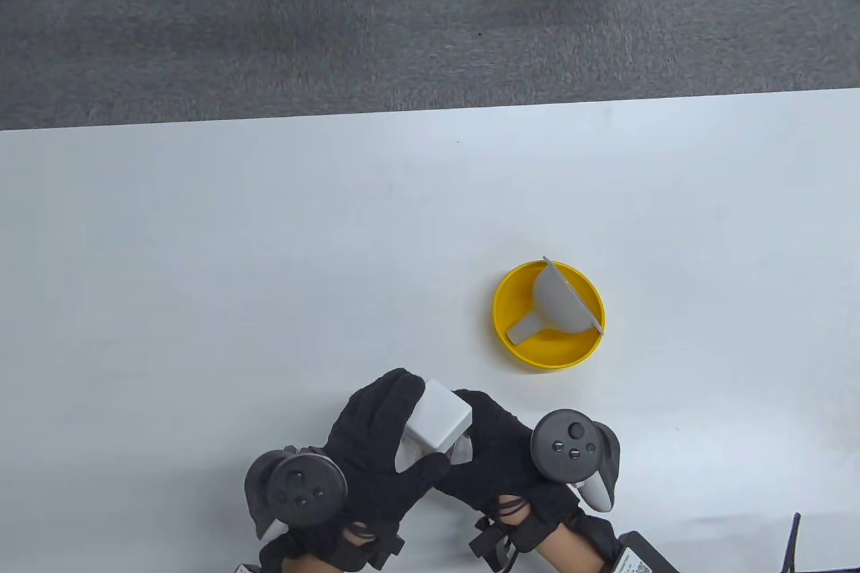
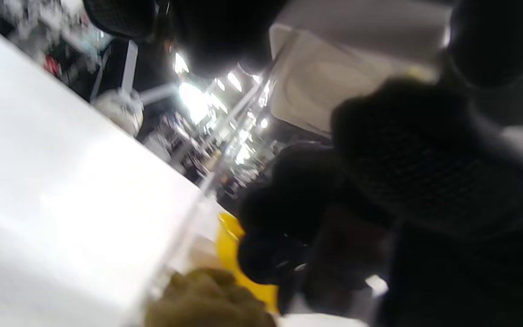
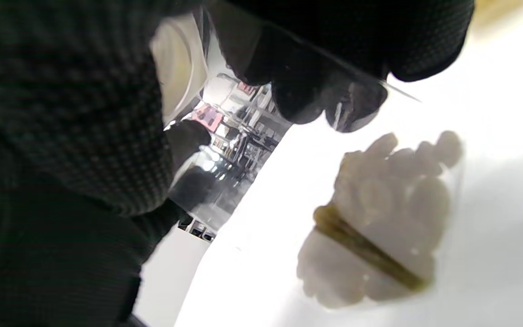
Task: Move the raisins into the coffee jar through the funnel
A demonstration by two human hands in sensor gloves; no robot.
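Left hand (image 1: 383, 438) and right hand (image 1: 500, 449) together grip the white-lidded jar (image 1: 438, 425) at the near table (image 1: 201, 277) edge. Funnel (image 1: 557, 304) lies in the yellow bowl (image 1: 514, 338), far right.

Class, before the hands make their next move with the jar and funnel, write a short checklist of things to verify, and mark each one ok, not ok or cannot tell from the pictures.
1. Jar held by both hands: left hand and right hand grip the jar: ok.
2. White lid off: still on: not ok.
3. Funnel within reach, lying in yellow bowl: ok.
4. Funnel seated on jar: not ok.
5. Raisins located: seen through clear wall, container unclear: cannot tell.
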